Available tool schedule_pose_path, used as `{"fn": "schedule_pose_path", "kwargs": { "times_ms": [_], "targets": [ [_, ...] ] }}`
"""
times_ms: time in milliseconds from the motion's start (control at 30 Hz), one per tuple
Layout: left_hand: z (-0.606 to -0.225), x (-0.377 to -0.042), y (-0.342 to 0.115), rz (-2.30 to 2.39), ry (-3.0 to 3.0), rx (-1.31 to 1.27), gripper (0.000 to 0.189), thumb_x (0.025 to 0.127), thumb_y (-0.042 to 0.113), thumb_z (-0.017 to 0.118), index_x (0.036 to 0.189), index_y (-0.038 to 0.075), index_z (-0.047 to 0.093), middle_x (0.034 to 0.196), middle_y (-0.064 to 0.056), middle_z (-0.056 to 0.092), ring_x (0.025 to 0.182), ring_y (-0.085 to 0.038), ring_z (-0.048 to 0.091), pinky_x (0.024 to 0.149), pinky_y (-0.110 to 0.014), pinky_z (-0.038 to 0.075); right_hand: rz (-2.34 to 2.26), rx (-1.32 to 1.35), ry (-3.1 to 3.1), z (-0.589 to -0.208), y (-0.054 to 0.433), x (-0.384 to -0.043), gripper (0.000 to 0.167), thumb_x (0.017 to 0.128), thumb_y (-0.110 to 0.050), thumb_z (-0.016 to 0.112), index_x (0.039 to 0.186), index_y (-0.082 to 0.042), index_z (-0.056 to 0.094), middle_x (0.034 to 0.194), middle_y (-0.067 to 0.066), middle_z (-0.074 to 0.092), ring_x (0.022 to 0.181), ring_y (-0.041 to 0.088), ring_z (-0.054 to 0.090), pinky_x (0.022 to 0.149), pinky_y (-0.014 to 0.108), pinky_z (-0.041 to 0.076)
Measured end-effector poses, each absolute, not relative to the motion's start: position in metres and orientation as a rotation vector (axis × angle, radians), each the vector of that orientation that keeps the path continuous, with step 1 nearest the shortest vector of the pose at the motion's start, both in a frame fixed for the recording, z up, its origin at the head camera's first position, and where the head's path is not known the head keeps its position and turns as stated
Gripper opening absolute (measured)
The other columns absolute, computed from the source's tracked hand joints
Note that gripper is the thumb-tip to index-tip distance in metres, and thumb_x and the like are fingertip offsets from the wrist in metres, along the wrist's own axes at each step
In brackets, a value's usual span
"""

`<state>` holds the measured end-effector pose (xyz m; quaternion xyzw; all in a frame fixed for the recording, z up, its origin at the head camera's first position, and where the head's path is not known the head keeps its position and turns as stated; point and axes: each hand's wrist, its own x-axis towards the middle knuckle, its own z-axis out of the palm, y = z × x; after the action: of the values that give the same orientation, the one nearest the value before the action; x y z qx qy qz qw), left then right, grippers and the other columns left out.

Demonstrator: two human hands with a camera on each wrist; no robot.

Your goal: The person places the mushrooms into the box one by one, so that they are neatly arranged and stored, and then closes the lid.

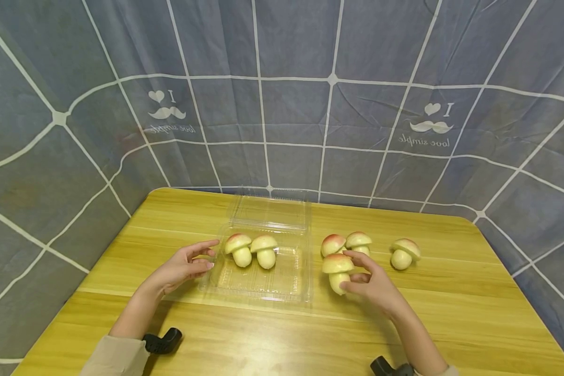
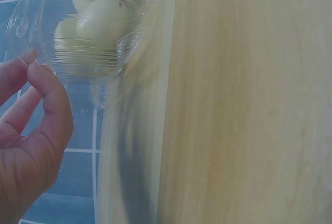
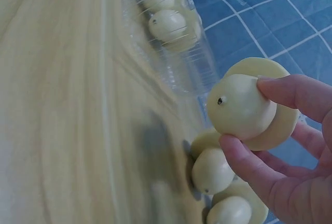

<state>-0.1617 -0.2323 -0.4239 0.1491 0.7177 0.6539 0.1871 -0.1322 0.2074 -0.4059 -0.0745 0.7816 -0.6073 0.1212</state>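
Note:
My right hand [image 1: 373, 284] pinches a toy mushroom [image 1: 337, 271] by its pale stem, thumb on one side and fingers on the other. In the right wrist view, the stem end of this mushroom [image 3: 241, 105] shows a small dark spot. Two more toy mushrooms, a left one [image 1: 238, 250] and a right one [image 1: 265, 251], lie side by side in a clear plastic clamshell box [image 1: 286, 292] with its lid raised. At the box's left edge is my left hand [image 1: 180, 269], thumb and index finger apart, fingertips at the rim. Whether they touch it is hard to see.
Behind the held mushroom, two others, one red-capped [image 1: 332, 244] and one paler [image 1: 359, 241], lie close together. A single mushroom [image 1: 404, 254] lies farther right. The wooden table [image 1: 258, 339] ends at a grey grid-patterned curtain [image 1: 296, 115] behind and on both sides.

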Motion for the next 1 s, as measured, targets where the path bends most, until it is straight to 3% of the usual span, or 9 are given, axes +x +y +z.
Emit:
{"fn": "schedule_pose_path", "kwargs": {
  "times_ms": [133, 333, 667, 1000],
  "targets": [
    [-0.426, -0.162, -0.234, 1.85, 2.003, 0.479, 0.062, 0.092, 0.012, 0.059, 0.144, -0.002, 0.029, 0.115, -0.013, 0.039, 0.086, -0.009, 0.053, 0.066, -0.021, 0.046, -1.776, -0.23, 2.293, -0.401, 0.203, -0.135, 0.069, 0.077, -0.004, 0.074, 0.138, -0.006, 0.041, 0.138, 0.028, 0.033, 0.092, 0.025, 0.057, 0.07, 0.032, 0.051],
    [-0.423, -0.161, -0.232, 1.832, 2.035, 0.371, 0.066, 0.091, 0.009, 0.06, 0.144, -0.007, 0.024, 0.119, -0.02, 0.036, 0.085, -0.009, 0.052, 0.066, -0.022, 0.046, -1.799, -0.278, 2.265, -0.399, 0.195, -0.142, 0.069, 0.077, -0.002, 0.074, 0.138, -0.006, 0.042, 0.137, 0.028, 0.033, 0.095, 0.027, 0.058, 0.072, 0.031, 0.051],
    [-0.422, -0.161, -0.231, 1.828, 2.042, 0.336, 0.064, 0.091, 0.005, 0.058, 0.144, -0.007, 0.023, 0.12, -0.022, 0.036, 0.087, -0.01, 0.053, 0.066, -0.021, 0.046, -1.852, -0.361, 2.174, -0.397, 0.184, -0.152, 0.07, 0.077, 0.003, 0.071, 0.139, -0.003, 0.038, 0.129, 0.026, 0.036, 0.081, 0.02, 0.061, 0.07, 0.029, 0.051],
    [-0.424, -0.162, -0.231, 1.818, 2.048, 0.339, 0.065, 0.091, 0.007, 0.06, 0.143, -0.007, 0.024, 0.12, -0.02, 0.037, 0.089, -0.011, 0.053, 0.066, -0.021, 0.046, -1.813, -0.351, 2.183, -0.395, 0.175, -0.158, 0.07, 0.077, 0.0, 0.072, 0.138, -0.004, 0.039, 0.132, 0.027, 0.036, 0.087, 0.022, 0.061, 0.07, 0.03, 0.051]
  ]
}}
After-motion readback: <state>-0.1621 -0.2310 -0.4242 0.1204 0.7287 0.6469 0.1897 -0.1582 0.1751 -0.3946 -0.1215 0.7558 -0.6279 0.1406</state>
